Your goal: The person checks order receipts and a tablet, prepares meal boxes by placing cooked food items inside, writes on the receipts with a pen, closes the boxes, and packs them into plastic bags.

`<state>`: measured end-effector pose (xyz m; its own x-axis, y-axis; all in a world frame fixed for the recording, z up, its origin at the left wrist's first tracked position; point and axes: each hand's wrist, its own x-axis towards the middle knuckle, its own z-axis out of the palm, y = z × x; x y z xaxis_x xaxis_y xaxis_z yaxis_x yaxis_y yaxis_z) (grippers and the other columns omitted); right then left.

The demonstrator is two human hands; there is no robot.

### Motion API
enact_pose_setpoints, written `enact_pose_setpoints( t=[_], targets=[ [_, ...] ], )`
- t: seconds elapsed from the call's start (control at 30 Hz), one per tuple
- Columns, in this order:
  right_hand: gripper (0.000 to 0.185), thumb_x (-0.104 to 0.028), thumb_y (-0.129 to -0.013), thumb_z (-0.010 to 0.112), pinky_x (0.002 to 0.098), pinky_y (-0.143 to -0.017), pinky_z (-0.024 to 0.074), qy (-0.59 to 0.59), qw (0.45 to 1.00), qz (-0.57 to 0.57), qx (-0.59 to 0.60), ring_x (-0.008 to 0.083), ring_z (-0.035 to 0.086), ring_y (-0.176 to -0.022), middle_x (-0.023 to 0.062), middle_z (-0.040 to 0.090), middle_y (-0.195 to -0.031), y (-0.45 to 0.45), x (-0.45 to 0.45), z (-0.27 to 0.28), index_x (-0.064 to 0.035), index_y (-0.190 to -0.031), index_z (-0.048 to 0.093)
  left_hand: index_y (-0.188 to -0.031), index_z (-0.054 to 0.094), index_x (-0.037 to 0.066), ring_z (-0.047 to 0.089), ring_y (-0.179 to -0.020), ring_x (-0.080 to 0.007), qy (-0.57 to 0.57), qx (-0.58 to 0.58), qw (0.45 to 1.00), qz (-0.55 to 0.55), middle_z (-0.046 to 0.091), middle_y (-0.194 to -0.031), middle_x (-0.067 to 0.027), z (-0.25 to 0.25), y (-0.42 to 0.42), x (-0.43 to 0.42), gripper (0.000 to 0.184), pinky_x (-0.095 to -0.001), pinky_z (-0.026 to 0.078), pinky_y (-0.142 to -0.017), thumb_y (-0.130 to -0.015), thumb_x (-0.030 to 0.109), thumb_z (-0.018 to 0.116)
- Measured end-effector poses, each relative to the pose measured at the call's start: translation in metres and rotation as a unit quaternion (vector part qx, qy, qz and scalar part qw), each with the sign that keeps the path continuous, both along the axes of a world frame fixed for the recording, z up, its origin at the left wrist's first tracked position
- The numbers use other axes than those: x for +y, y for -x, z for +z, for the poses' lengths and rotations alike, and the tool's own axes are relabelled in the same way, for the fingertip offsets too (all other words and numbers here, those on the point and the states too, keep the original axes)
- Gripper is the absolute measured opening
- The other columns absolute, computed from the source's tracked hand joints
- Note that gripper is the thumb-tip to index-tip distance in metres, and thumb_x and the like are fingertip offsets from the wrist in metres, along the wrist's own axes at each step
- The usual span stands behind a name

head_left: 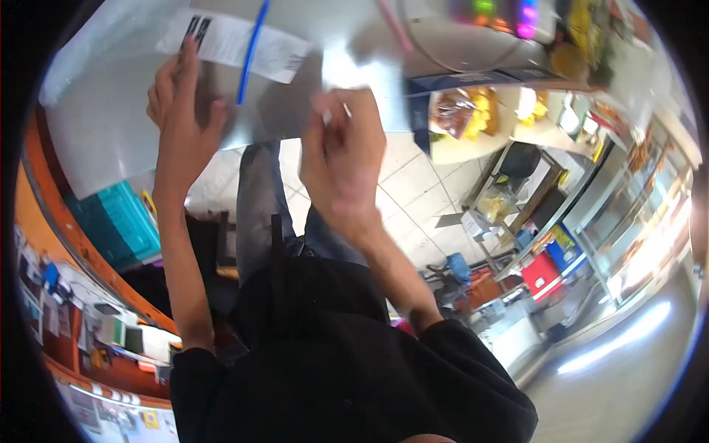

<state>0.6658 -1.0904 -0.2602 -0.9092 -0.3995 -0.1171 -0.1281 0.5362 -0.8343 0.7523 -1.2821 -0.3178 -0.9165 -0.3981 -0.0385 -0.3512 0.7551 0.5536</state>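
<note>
A white printed paper slip (255, 50) with black blocks at its left end lies on the grey shiny tabletop (111, 140). My left hand (177, 111) rests at its left end, fingers stretched out, the index fingertip on the black print. Across the slip lies a thin blue stick (252, 55), perhaps a pen or straw. My right hand (347, 148) is raised near the table's front edge, right of the slip. Its fingers are curled together and smeared by motion; anything inside them is hidden.
Clear plastic wrapping (96, 52) lies at the far left of the table. On the right stands a dark blue-edged box (419, 111) with yellow packets (480, 111). Coloured lights (495, 15) glow at the back. A teal crate (114, 221) sits below the table at left.
</note>
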Motion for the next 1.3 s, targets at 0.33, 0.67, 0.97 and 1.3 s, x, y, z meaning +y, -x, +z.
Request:
enact_pose_setpoints(
  t=[0.33,0.67,0.97,1.3],
  targets=[
    [0.029,-0.011,-0.095,0.055,0.0292,-0.059,0.0529,0.200,0.845,-0.443,-0.222,0.0197,0.062,-0.073,0.0159,0.060,-0.102,0.016,0.158,-0.034,0.0041,-0.116,0.044,-0.114,0.060,0.000,0.061,-0.099,-0.0387,-0.242,0.170,0.950,-0.099,0.064,-0.106,-0.0208,0.109,0.161,0.137,0.035,-0.0440,0.047,-0.084,-0.088,0.022,0.067],
    [0.026,-0.001,-0.088,0.062,0.0317,-0.065,0.0522,0.031,0.980,-0.197,0.022,0.0205,0.065,-0.069,0.0144,0.069,-0.096,0.054,0.163,0.013,-0.0035,-0.113,0.063,-0.124,0.053,-0.002,0.065,-0.094,-0.0187,-0.660,-0.111,0.738,0.085,0.064,-0.111,-0.0108,0.124,-0.017,0.183,0.041,-0.0291,0.054,-0.081,-0.087,0.004,0.068],
    [0.019,0.004,-0.085,0.063,0.0294,-0.080,0.0488,0.132,0.970,0.038,-0.201,0.0187,0.062,-0.093,0.0058,0.067,-0.098,0.040,0.226,0.036,-0.0031,-0.102,0.067,-0.101,0.057,-0.001,0.064,-0.089,-0.0231,-0.017,0.087,0.996,-0.025,0.063,-0.096,-0.0155,0.130,-0.003,0.083,0.025,-0.0373,0.051,-0.079,-0.083,0.007,0.072],
    [0.024,-0.022,-0.088,0.071,0.0259,-0.059,0.0463,0.091,0.963,-0.205,-0.149,0.0098,0.058,-0.067,0.0064,0.070,-0.082,0.034,0.144,-0.031,0.0013,-0.095,0.070,-0.109,0.061,0.000,0.062,-0.073,-0.0188,-0.135,0.052,0.988,-0.053,0.066,-0.084,-0.0119,-0.005,0.013,0.065,0.021,-0.0328,0.051,-0.067,-0.090,0.008,0.064]
  ],
)
